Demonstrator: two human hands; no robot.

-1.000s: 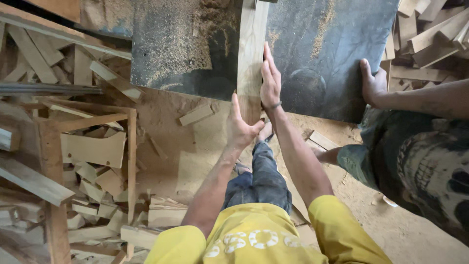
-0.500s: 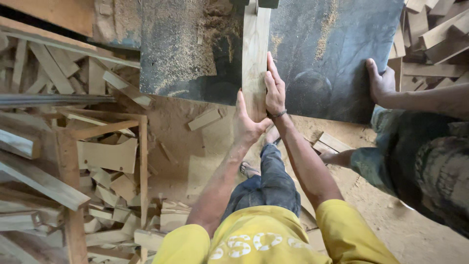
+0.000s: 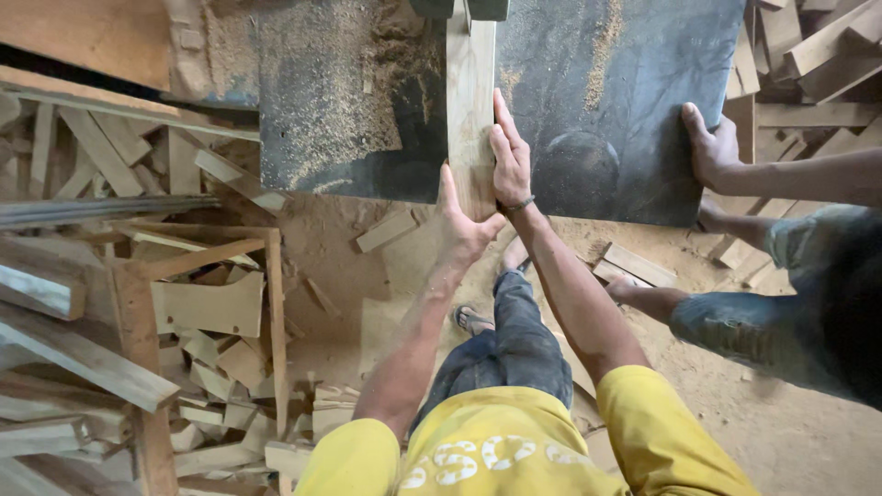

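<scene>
Plank (image 3: 470, 101) further up table; hands (image 3: 511, 161) followed.

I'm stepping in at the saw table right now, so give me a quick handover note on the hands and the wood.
Left hand: pressed on the near end of the wooden plank, at the edge of the dark saw table.
Right hand: flat along the plank's right side.
Plank lies lengthwise on the sawdust-covered table, far end under the blade guard.
A co-worker's hand grips the table's right edge.
Offcuts litter the floor on the left.
</scene>
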